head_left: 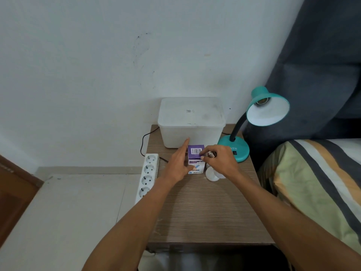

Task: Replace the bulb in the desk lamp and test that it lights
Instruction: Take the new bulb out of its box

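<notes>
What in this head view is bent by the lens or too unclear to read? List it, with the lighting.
Head view: wide-angle bending curves the power strip and the table edges; lighting is soft and even with faint shadows and no glare; the barcode on the bulb box shows, but its print is too small to read; the old bulb is partly hidden under the right hand.

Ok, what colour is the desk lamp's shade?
Teal outside, white inside; the desk lamp's shade shows clearly in the head view, its socket empty.

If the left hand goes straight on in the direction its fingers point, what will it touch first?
Probably the white plastic container. The left hand lies with straight fingers beside the bulb box, fingertips aimed at the container's front wall, very near it; depth is unclear.
</notes>
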Demonstrator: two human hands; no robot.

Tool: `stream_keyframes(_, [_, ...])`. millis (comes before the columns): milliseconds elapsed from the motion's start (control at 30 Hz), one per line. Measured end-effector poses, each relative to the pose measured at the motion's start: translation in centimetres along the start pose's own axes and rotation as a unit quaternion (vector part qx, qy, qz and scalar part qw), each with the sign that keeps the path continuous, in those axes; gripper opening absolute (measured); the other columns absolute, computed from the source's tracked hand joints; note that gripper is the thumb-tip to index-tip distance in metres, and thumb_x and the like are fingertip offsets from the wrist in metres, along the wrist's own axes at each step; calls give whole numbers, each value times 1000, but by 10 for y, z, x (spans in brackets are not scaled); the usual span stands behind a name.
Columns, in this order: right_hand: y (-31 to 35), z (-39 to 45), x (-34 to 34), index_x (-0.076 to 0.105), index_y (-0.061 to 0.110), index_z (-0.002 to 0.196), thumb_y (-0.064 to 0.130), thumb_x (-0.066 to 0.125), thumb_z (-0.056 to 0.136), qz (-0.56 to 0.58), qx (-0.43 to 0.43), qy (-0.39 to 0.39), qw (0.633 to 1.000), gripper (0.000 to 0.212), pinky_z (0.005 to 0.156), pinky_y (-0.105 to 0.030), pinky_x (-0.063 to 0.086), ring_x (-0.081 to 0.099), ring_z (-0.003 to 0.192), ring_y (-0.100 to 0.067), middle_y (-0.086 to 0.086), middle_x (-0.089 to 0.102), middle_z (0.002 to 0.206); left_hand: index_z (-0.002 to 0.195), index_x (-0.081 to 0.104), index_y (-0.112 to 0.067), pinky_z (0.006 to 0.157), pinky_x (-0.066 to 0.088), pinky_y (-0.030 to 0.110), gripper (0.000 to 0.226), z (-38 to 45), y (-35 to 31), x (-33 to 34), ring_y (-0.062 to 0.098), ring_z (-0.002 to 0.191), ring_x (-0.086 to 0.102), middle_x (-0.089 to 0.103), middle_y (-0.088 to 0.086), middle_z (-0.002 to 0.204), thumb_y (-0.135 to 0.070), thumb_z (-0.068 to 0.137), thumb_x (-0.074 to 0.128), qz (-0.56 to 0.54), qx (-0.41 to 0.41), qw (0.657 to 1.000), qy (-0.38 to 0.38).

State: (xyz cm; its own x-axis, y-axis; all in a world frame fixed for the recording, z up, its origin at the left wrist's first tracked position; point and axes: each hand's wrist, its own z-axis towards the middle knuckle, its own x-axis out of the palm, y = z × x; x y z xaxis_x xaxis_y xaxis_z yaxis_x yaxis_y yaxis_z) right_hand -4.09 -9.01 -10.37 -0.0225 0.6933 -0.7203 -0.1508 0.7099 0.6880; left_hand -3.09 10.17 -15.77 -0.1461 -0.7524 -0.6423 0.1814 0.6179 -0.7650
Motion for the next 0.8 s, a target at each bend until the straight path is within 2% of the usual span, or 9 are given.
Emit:
stream_keyframes(100, [-3,0,3,76,22,100,28,78,84,5,12,-1,1000,17,75,-31,60,67,92,-11,-1,75,101,162,18,-31,107,53,39,105,-3,1,4,16,133,55,51,5,151,-11,84,85,-4,10,1000,-20])
stream_keyframes(200, [-1,2,4,74,23,95,27,78,84,13,36,10,999,12,74,-32,61,68,90,-12,-1,74,101,159,34,-21,105,54,36,89,-9,1,9,17,128,59,55,6,147,-7,85,82,2,31,999,-41])
stream_keyframes(333, [5,3,4,71,27,92,28,75,85,-26,35,22,999,9,73,-29,59,65,92,-13,-1,72,103,159,36,-24,96,58,27,85,-16,0,15,13,113,67,65,8,135,-2,88,77,-15,31,997,-63])
stream_keyframes(467, [6,0,1,64,23,109,24,73,85,-7,31,35,999,26,70,-23,59,64,97,-14,0,66,107,157,39,-26,96,60,36,81,-17,-2,19,15,110,70,68,7,131,0,89,75,-51,20,995,-83])
stream_keyframes(533, [7,-1,-3,59,18,113,23,71,84,17,46,18,999,31,63,-18,54,66,89,-12,1,67,100,157,41,-25,97,59,36,81,-13,-3,16,17,114,68,67,7,133,1,89,75,-60,9,993,-103])
stream_keyframes(633, [8,1,-8,59,15,103,20,70,82,23,72,-27,997,24,57,-19,45,62,74,-7,2,65,85,155,44,-24,100,57,35,82,-2,-3,10,18,119,65,65,7,135,5,86,76,-66,-7,989,-132])
stream_keyframes(733, [1,3,-12,64,14,102,17,71,82,23,77,-26,996,21,63,-22,50,62,77,-8,1,65,87,153,47,-24,103,56,40,80,10,0,7,21,119,63,63,10,132,6,85,77,-61,-9,989,-136])
stream_keyframes(800, [-5,4,-15,67,14,106,15,71,83,42,77,-17,996,24,75,-28,56,66,85,-11,1,69,94,153,47,-25,104,53,34,78,15,1,7,19,116,60,60,11,128,6,87,75,-42,-11,990,-135])
